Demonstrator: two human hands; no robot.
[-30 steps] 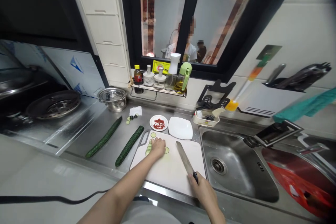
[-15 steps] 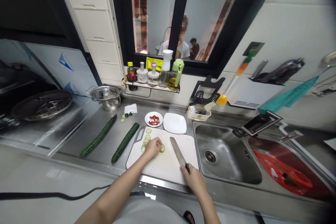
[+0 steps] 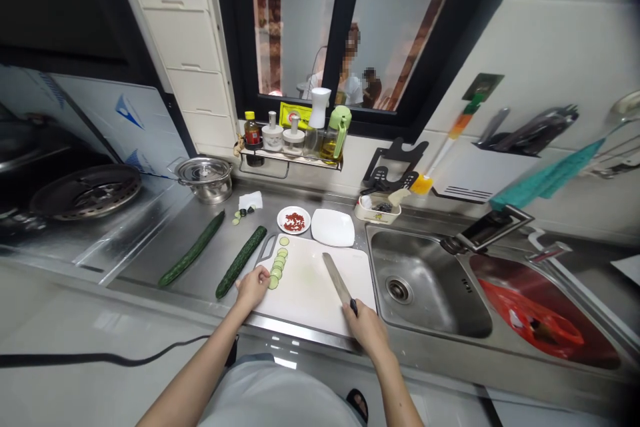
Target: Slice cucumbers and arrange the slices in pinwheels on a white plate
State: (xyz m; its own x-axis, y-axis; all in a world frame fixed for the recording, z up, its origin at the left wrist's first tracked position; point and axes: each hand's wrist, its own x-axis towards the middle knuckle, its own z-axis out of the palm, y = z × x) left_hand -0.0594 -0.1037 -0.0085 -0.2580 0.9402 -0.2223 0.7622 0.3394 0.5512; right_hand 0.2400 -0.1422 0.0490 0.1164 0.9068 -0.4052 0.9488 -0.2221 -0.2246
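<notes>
A knife [image 3: 338, 279] is in my right hand [image 3: 367, 328], which is wrapped round its black handle; the blade slants over the white cutting board [image 3: 310, 307]. My left hand [image 3: 253, 287] is at the board's left edge, fingers curled together. Its fingertips come right up to the lowest of several overlapping cucumber slices [image 3: 277, 265]; whether a slice is between them is hidden. One more slice [image 3: 285, 241] lies just above that row. Left of the board are two whole cucumbers, a nearer one [image 3: 242, 261] and a farther one [image 3: 193, 250].
Behind the board stand a plate of chopped red pieces [image 3: 294, 220] and a white square plate [image 3: 333, 227]. A sink [image 3: 435, 287] adjoins on the right. At the back left are a lidded steel pot [image 3: 205, 180] and cucumber scraps [image 3: 237, 215]. Seasonings sit on a rack [image 3: 295, 158].
My left hand has moved left across the board to the row's lower end. The single slice that lay apart mid-board is gone from there. The knife stays over the board's right side.
</notes>
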